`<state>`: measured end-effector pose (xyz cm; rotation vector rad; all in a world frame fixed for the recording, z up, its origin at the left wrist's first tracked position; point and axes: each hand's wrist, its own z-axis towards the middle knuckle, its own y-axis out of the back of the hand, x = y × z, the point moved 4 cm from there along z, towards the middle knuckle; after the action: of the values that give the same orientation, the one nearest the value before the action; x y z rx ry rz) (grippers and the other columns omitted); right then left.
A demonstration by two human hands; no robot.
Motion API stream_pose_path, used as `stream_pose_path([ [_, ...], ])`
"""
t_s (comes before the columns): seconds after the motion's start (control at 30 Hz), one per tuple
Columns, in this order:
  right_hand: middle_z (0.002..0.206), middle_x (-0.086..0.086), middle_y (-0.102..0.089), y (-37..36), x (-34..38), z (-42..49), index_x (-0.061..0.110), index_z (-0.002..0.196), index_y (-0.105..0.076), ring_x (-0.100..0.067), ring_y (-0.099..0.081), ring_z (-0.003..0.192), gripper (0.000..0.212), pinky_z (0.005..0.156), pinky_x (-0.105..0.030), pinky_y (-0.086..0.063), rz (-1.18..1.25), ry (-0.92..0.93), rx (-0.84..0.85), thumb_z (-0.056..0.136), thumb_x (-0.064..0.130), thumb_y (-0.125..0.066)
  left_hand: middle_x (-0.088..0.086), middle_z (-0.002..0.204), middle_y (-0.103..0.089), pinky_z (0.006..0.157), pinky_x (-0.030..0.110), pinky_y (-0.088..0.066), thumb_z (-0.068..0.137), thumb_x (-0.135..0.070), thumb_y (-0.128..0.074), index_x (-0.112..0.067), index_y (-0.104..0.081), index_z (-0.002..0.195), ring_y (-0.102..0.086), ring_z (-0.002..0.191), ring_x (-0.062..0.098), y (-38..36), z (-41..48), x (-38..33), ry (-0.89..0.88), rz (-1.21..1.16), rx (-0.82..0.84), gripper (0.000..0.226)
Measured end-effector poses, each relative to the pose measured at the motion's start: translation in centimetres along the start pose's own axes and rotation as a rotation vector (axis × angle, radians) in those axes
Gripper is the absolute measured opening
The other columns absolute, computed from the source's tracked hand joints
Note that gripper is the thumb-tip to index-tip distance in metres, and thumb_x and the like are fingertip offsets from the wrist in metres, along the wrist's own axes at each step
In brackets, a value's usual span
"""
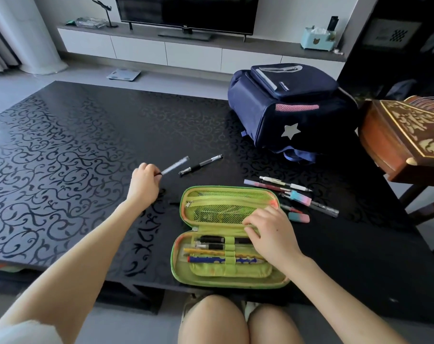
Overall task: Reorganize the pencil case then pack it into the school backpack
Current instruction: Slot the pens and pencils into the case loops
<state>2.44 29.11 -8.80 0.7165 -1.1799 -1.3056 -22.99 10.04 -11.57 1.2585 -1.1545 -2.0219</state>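
Right now my left hand (145, 180) is closed around one end of a clear pen (174, 166), holding it just above the black patterned table (61, 150), off to the left of the pencil case (227, 235). The case lies open and flat near the table's front edge, right in front of my knees. Its upper half is a mesh pocket; its lower half holds several pens and pencils (216, 252) tucked under elastic loops. My right hand (270, 234) rests on the case with fingers spread loosely, fingertips at the fold between the two halves, gripping nothing that I can see. A black pen (201, 165) lies on the table just beyond the one I hold. A small cluster of pens (293, 194) and a pink-and-blue eraser (299, 217) sit beside the case on its right. The navy backpack (285, 108) stands further back on the right, well apart from the case.
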Motion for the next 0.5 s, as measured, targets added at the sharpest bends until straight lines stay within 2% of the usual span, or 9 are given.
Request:
stream_pose_path([
  [0.1,0.074,0.007,-0.068,0.6,-0.1,-1.6,0.02,0.078,-0.072,-0.019,-0.061,0.072,0.012,0.068,-0.032,-0.047,0.016,-0.022,-0.013,0.07,0.014,-0.078,0.011,0.092,-0.054,0.076,0.028,-0.037,0.087,-0.004,-0.058,-0.001,-0.06,0.094,-0.051,0.088,0.028,2.8,-4.2,-1.2,-0.089,-0.174,-0.046,0.008],
  [0.17,0.074,0.007,-0.068,0.8,0.1,-2.8,0.02,0.077,-0.072,-0.019,-0.061,0.071,0.012,0.065,-0.03,-0.045,0.016,-0.021,-0.015,0.069,0.013,-0.079,0.004,0.086,-0.054,0.071,0.022,-0.037,0.082,-0.001,-0.065,-0.003,-0.064,0.09,-0.051,0.08,0.021,3.9,-8.2,-2.9,-0.262,-0.187,0.03,0.008],
  [0.27,0.074,0.009,-0.069,1.1,0.4,-4.5,0.021,0.074,-0.071,-0.019,-0.061,0.07,0.012,0.063,-0.028,-0.041,0.017,-0.028,-0.014,0.069,0.013,-0.078,-0.001,0.082,-0.057,0.072,0.014,-0.036,0.08,-0.007,-0.068,-0.01,-0.067,0.087,-0.05,0.079,0.013,4.5,-14.3,-4.5,-0.436,-0.14,0.146,0.008],
  [0.37,0.072,0.008,-0.068,1.2,0.9,-5.7,0.021,0.072,-0.071,-0.019,-0.059,0.068,0.011,0.061,-0.028,-0.041,0.022,-0.023,-0.01,0.069,0.012,-0.077,-0.003,0.082,-0.057,0.075,0.014,-0.034,0.078,-0.007,-0.07,-0.014,-0.067,0.086,-0.042,0.08,0.006,4.3,-17.7,-4.1,-0.468,-0.066,0.195,0.012],
  [0.5,0.071,0.008,-0.067,1.4,1.8,-6.7,0.021,0.072,-0.071,-0.018,-0.06,0.069,0.012,0.063,-0.025,-0.036,0.026,-0.011,-0.015,0.068,0.012,-0.078,-0.001,0.081,-0.057,0.076,0.015,-0.034,0.074,-0.001,-0.073,-0.013,-0.069,0.086,-0.04,0.08,0.006,4.5,-18.6,-3.9,-0.475,-0.017,0.196,0.017],
])
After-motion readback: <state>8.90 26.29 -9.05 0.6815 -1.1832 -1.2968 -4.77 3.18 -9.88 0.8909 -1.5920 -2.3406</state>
